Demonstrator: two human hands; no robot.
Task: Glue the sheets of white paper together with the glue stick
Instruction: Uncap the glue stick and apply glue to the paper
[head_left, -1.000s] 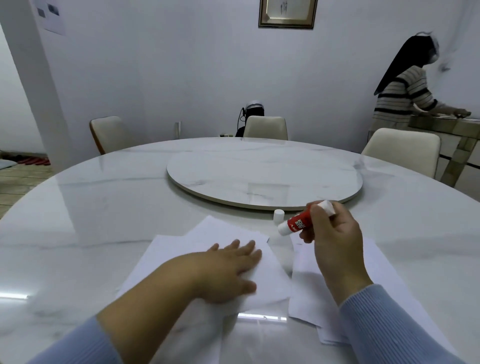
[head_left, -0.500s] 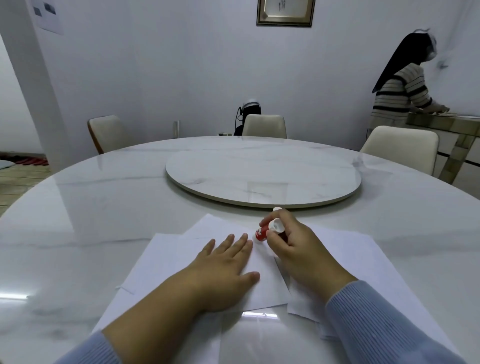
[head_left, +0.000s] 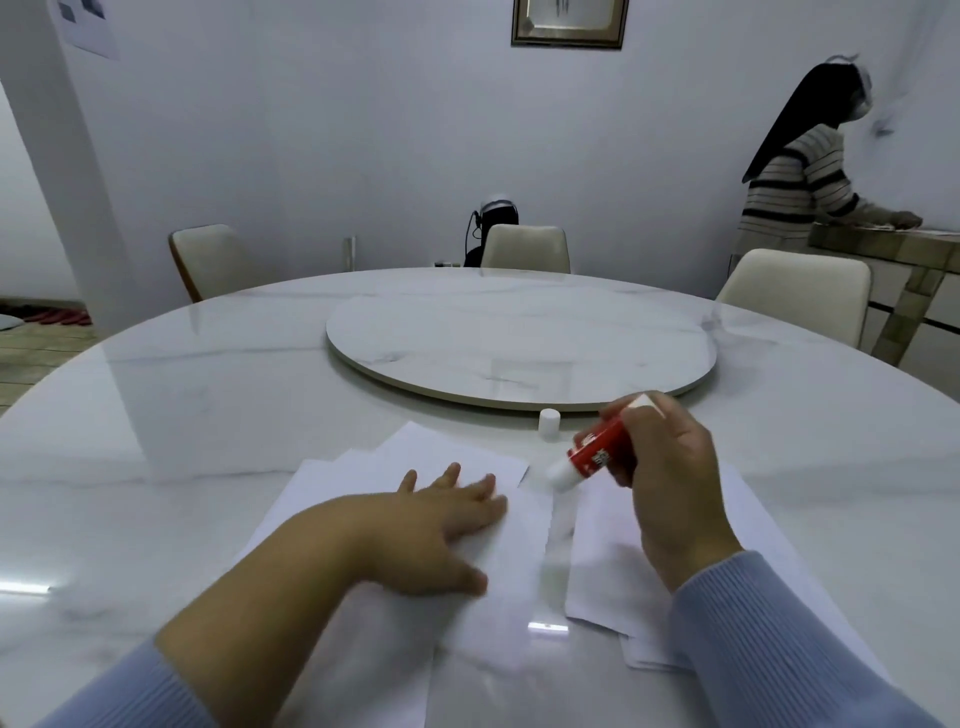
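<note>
Right hand (head_left: 670, 478) grips the red glue stick (head_left: 597, 453) mid-barrel, left hand (head_left: 441, 525) flat on thin, floppy white paper sheets (head_left: 519, 566) beside it, likely sliding easily.

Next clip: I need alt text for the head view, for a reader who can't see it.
A right hand holds an uncapped red glue stick, tip angled down near the corner of white paper sheets that the left hand presses flat on a round marble table. Its white cap stands just beyond.

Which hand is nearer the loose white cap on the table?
Right. The right hand, gripping the glue stick, is just right of the cap; the left hand presses the paper farther toward the camera.
</note>
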